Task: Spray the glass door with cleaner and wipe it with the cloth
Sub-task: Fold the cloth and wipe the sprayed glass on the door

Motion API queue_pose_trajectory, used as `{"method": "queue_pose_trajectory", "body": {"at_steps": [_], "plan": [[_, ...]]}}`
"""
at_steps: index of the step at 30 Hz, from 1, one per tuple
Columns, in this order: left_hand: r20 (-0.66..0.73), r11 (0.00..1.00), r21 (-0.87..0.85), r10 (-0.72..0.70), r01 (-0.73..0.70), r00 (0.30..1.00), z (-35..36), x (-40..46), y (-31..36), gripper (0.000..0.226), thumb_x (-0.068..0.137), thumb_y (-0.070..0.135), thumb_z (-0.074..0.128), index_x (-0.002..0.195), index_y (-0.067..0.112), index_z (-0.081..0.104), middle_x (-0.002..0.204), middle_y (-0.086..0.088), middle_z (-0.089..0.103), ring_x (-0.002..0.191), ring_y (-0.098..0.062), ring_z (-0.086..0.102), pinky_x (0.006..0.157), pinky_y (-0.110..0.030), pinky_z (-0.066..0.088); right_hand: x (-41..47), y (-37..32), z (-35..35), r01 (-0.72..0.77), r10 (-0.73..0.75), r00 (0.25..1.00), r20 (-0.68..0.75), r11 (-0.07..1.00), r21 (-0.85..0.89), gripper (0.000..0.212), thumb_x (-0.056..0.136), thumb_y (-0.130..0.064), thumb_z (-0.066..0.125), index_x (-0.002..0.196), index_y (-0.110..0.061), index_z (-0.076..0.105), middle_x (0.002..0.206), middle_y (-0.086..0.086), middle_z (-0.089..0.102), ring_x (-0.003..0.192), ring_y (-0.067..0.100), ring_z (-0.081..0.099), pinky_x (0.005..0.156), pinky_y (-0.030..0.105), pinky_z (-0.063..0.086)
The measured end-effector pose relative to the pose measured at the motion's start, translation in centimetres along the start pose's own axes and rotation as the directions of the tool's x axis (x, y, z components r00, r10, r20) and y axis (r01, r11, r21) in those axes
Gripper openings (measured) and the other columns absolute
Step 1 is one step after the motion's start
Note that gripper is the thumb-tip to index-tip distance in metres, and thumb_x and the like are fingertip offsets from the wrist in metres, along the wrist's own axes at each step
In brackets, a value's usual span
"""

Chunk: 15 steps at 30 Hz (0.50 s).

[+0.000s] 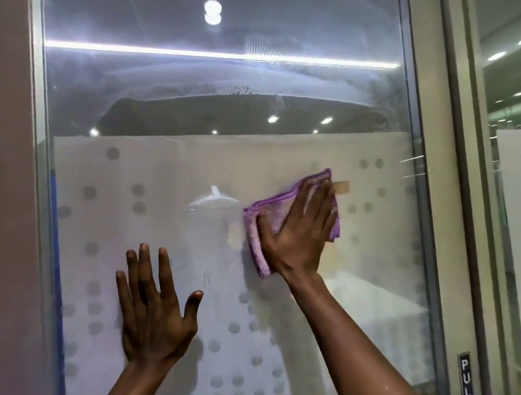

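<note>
The glass door (221, 157) fills the view, clear on top and frosted with grey dots below. Smeared cleaner streaks and a patch of droplets cover its upper clear part. My right hand (297, 228) lies flat on a folded purple cloth (260, 224) and presses it against the frosted glass right of centre. Lower left, my left hand (153, 308) rests flat on the glass with fingers spread and holds nothing. No spray bottle is in view.
A metal door frame (434, 188) runs down the right side, with a small black PULL label (465, 374) near the bottom. Another glass panel (515, 184) stands further right. A wall (9, 210) borders the door on the left.
</note>
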<state>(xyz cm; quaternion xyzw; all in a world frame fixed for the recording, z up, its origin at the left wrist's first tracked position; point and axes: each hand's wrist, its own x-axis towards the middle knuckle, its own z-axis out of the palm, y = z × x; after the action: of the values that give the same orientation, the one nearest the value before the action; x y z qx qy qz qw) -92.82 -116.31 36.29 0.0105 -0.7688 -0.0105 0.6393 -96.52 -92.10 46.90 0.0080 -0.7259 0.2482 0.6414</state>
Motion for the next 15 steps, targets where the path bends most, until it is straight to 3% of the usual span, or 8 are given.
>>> {"method": "queue_pose_trajectory", "body": {"at_steps": [2, 4, 6, 8, 9, 10, 13, 15], "plan": [[0.001, 1.000, 0.008, 0.006, -0.006, 1.000, -0.1, 0.1, 0.0, 0.090, 0.099, 0.067, 0.022, 0.166, 0.008, 0.010, 0.175, -0.020, 0.003, 0.162, -0.042, 0.006, 0.131, -0.059, 0.007, -0.5, -1.3, 0.6, 0.436, -0.443, 0.891, 0.100, 0.896, 0.086, 0.111, 0.087, -0.082, 0.039, 0.164, -0.009, 0.007, 0.173, 0.019, -0.003, 0.161, 0.036, -0.002, 0.131, 0.055, 0.004], [0.000, 1.000, 0.002, 0.016, -0.016, 1.000, -0.2, 0.1, -0.1, 0.088, 0.100, 0.065, 0.022, 0.166, 0.008, 0.011, 0.175, -0.020, 0.004, 0.162, -0.042, 0.006, 0.131, -0.060, 0.008, -0.4, -1.3, 0.8, 0.774, -0.790, 0.594, 0.152, 0.613, 0.161, 0.110, 0.085, -0.080, 0.048, 0.165, -0.014, 0.011, 0.174, 0.015, 0.000, 0.162, 0.034, 0.000, 0.127, 0.060, 0.013], [0.006, 1.000, -0.015, 0.024, -0.024, 1.000, -0.5, 0.0, 0.0, 0.089, 0.099, 0.066, 0.020, 0.166, 0.008, 0.012, 0.175, -0.020, 0.005, 0.162, -0.041, 0.007, 0.131, -0.059, 0.008, 0.4, -0.5, 0.9, 0.934, -0.953, 0.240, 0.185, 0.279, 0.224, 0.103, 0.086, -0.077, 0.049, 0.165, -0.019, 0.017, 0.174, 0.011, 0.006, 0.162, 0.033, 0.002, 0.128, 0.059, 0.013], [0.014, 0.999, -0.029, 0.026, -0.025, 1.000, -0.6, 0.0, -0.1, 0.091, 0.098, 0.069, 0.020, 0.166, 0.009, 0.012, 0.175, -0.019, 0.006, 0.162, -0.040, 0.007, 0.132, -0.056, 0.006, 2.2, 0.4, 0.8, 0.958, -0.976, 0.053, 0.209, 0.109, 0.264, 0.100, 0.086, -0.078, 0.048, 0.164, -0.023, 0.019, 0.175, 0.007, 0.009, 0.162, 0.030, 0.004, 0.129, 0.056, 0.013], [0.014, 0.999, -0.032, 0.024, -0.024, 1.000, -0.7, 0.0, -0.2, 0.092, 0.098, 0.070, 0.020, 0.166, 0.009, 0.012, 0.175, -0.019, 0.006, 0.163, -0.040, 0.007, 0.132, -0.056, 0.006, 3.3, 0.8, 0.7, 0.959, -0.974, 0.065, 0.215, 0.120, 0.255, 0.100, 0.086, -0.081, 0.047, 0.164, -0.024, 0.019, 0.175, 0.006, 0.009, 0.162, 0.029, 0.004, 0.129, 0.055, 0.013], [0.014, 0.999, -0.036, 0.023, -0.022, 1.000, -0.7, -0.1, -0.2, 0.092, 0.098, 0.071, 0.020, 0.166, 0.009, 0.012, 0.175, -0.018, 0.007, 0.163, -0.040, 0.007, 0.132, -0.055, 0.005, 4.5, 1.2, 0.5, 0.956, -0.966, 0.157, 0.207, 0.201, 0.211, 0.102, 0.085, -0.083, 0.046, 0.164, -0.025, 0.019, 0.175, 0.005, 0.009, 0.162, 0.029, 0.005, 0.129, 0.055, 0.014], [0.025, 0.999, -0.038, 0.019, -0.018, 1.000, -0.8, 0.1, 0.0, 0.092, 0.099, 0.071, 0.018, 0.166, 0.008, 0.011, 0.175, -0.018, 0.005, 0.163, -0.040, 0.006, 0.132, -0.055, 0.004, 7.3, 2.7, -0.5, 0.670, -0.669, 0.740, 0.075, 0.743, 0.013, 0.112, 0.082, -0.087, 0.047, 0.165, -0.021, 0.014, 0.174, 0.010, 0.006, 0.162, 0.030, 0.009, 0.128, 0.057, 0.020], [0.033, 0.998, -0.056, 0.023, -0.022, 0.999, -0.9, 0.2, 0.1, 0.093, 0.099, 0.072, 0.018, 0.166, 0.008, 0.010, 0.175, -0.018, 0.003, 0.163, -0.040, 0.004, 0.132, -0.054, 0.002, 7.8, 2.9, -1.2, 0.236, -0.237, 0.972, -0.011, 0.971, -0.036, 0.113, 0.084, -0.085, 0.045, 0.165, -0.014, 0.012, 0.173, 0.018, 0.008, 0.161, 0.035, 0.012, 0.129, 0.053, 0.017]]}}
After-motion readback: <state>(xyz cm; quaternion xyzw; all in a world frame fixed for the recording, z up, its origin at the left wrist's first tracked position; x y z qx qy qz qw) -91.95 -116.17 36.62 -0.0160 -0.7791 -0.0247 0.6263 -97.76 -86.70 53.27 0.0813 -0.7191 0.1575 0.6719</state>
